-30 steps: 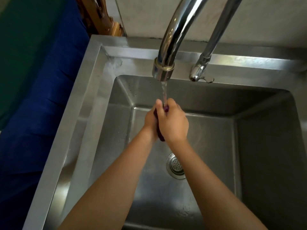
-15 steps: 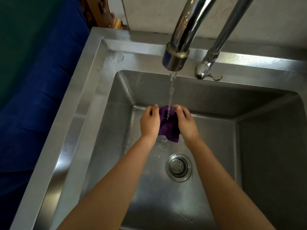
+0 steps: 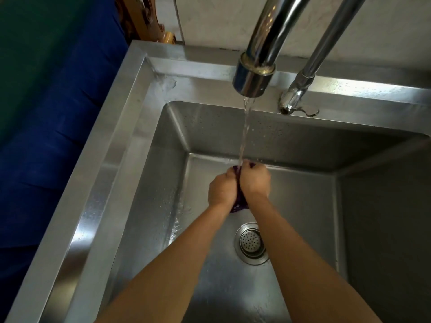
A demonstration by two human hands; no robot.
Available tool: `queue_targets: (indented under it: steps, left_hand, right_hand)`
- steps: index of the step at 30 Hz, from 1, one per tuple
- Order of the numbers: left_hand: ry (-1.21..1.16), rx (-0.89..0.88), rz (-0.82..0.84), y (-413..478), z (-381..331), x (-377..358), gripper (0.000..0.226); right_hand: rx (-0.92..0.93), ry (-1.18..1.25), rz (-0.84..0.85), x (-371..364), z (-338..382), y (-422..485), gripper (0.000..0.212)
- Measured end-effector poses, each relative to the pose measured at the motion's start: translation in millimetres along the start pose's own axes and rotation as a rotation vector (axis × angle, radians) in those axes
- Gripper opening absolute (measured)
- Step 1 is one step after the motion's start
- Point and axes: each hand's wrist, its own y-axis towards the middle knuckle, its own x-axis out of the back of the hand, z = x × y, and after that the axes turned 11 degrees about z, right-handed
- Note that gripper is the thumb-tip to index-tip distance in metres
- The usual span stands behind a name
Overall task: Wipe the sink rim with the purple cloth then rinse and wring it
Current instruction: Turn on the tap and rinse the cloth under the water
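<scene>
Under the faucet point(image 3: 253, 73), just above the drain point(image 3: 251, 243), left hand point(image 3: 221, 188) & right hand point(image 3: 254, 180) are pressed together, both clenching the bunched purple cloth point(image 3: 239, 201) w/ water hitting it. Best to twist hands opposite ways, low in the sink point(image 3: 130, 127), to limit splash.

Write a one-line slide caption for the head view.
Left hand and right hand grip the bunched purple cloth under the running tap inside the steel sink.
</scene>
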Motion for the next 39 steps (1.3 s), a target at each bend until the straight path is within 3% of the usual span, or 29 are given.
queue_targets:
  steps: [2,4,6,9,11,13,15,17,20,22,24,27,31,33,35,39]
  left_hand:
    - [0.128,-0.065,-0.020,-1.2,8.2,-3.0,0.044]
    - [0.091,-0.112,0.038,1.3,14.6,-2.9,0.037]
    - [-0.061,-0.105,0.078,6.3,17.2,-0.2,0.021]
    - [-0.495,0.060,0.169,13.0,10.9,10.5,0.006]
    - [-0.695,0.174,0.270,17.9,10.0,21.2,0.012]
    - [-0.736,0.264,0.358,25.2,11.1,32.2,0.038]
    - [-0.745,0.306,0.445,30.2,9.9,37.7,0.060]
    - [-0.699,0.286,0.443,33.3,6.2,36.2,0.053]
    - [-0.605,0.185,0.279,33.3,1.0,25.5,0.020]
    - [-0.485,0.074,0.088,29.1,-0.4,18.0,0.017]
    - [-0.489,-0.097,-0.020,24.9,-1.5,15.1,0.022]
    - [-0.488,-0.241,-0.043,24.9,-3.9,16.0,0.014]
    - [-0.398,-0.088,0.090,29.1,-2.8,21.0,0.023]
    - [-0.434,0.055,0.179,27.5,-0.8,21.9,0.035]
    - [-0.530,0.101,0.234,27.1,3.2,20.0,0.042]
    - [-0.654,0.101,0.235,15.8,6.9,6.4,0.043]
  right_hand:
    - [-0.008,0.065,0.031,-2.5,-12.7,6.6,0.040]
    - [-0.033,0.147,0.032,4.1,-16.9,7.3,0.041]
    - [-0.061,0.286,0.050,11.1,-23.0,11.9,0.038]
    - [-0.050,0.439,0.145,20.2,-30.6,13.6,0.026]
    - [0.068,0.548,0.234,27.2,-31.3,7.8,0.010]
    - [0.255,0.612,0.387,35.5,-30.8,2.4,0.016]
    - [0.442,0.529,0.568,41.9,-28.8,-1.7,0.025]
    - [0.520,0.409,0.678,42.6,-23.3,-9.1,0.031]
    - [0.403,0.526,0.612,40.5,-15.4,-9.1,0.034]
    - [0.212,0.604,0.606,37.1,-13.2,-6.1,0.031]
    - [0.130,0.437,0.608,34.4,-13.2,-7.0,0.036]
    - [0.123,0.314,0.571,29.4,-16.1,-14.4,0.021]
    - [0.357,0.162,0.430,31.9,-19.1,-17.8,0.025]
    - [0.472,0.082,0.344,27.3,-14.6,-23.8,0.029]
    - [0.541,-0.024,0.210,19.8,-5.8,-33.1,0.019]
    - [0.408,-0.262,-0.039,8.8,8.0,-37.8,0.032]
